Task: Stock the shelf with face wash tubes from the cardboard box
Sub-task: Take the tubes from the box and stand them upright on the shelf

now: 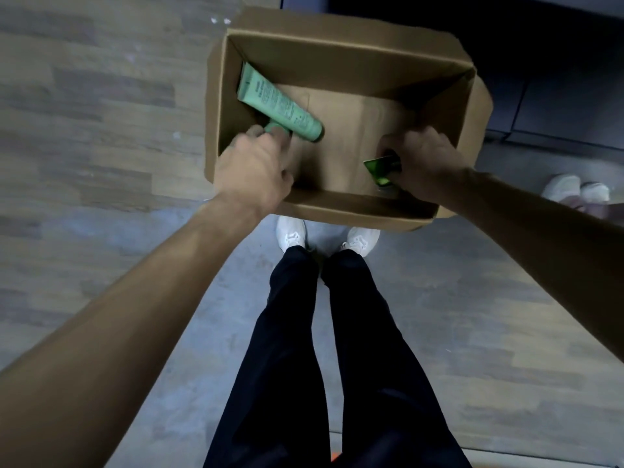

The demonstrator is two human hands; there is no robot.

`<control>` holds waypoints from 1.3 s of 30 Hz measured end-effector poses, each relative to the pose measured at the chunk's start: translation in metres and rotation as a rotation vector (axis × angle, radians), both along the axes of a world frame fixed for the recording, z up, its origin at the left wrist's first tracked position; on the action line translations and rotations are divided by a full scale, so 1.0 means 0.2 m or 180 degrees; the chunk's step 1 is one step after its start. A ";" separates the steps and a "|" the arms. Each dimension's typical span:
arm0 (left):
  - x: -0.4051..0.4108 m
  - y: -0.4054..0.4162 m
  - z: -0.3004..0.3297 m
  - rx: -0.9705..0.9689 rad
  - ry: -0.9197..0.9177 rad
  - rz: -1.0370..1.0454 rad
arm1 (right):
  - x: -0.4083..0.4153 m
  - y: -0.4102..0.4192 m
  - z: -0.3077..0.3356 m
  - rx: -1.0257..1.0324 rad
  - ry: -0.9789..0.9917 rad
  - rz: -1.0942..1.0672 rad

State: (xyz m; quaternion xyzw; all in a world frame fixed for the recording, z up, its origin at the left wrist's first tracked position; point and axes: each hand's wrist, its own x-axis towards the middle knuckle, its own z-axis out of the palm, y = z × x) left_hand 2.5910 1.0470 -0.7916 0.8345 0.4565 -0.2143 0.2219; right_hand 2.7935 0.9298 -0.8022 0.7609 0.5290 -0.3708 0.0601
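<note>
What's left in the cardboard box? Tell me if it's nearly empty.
Nearly empty. The cardboard box shows mostly bare floor; only a light green tube, held by the left hand, and a dark green tube in the right hand show.

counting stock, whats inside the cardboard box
Two tubes: a light green tube gripped by the left hand, a darker tube in the right hand. Hands hide some floor.

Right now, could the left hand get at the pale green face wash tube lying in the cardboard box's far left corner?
Probably yes: the left hand is already inside the open brown cardboard box, its fingers at the pale green face wash tube cap end, with nothing between them.
</note>
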 end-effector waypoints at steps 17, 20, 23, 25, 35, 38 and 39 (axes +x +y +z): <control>0.08 0.07 -0.18 0.0690 0.1195 -0.0990 | -0.01 -0.02 -0.07 0.0072 0.0154 -0.0295; 0.08 0.08 -0.17 0.0491 0.0813 -0.0782 | -0.01 -0.03 -0.09 0.0025 0.0126 -0.0329; 0.07 0.09 -0.17 0.0353 0.0261 -0.0767 | -0.02 -0.03 -0.10 0.0066 0.0104 -0.0396; 0.06 0.09 -0.19 0.0311 -0.0095 -0.0662 | -0.03 -0.03 -0.11 0.0131 0.0055 -0.0420; 0.03 0.08 -0.16 0.0408 -0.0716 0.0010 | -0.04 -0.06 -0.08 0.0533 0.0342 -0.1171; 0.01 0.09 -0.04 0.0028 -0.1032 0.0249 | -0.04 -0.07 0.03 0.0708 0.0396 -0.1346; 0.01 0.09 0.02 -0.0091 -0.1162 0.0329 | -0.05 -0.07 0.08 0.0723 0.0487 -0.1423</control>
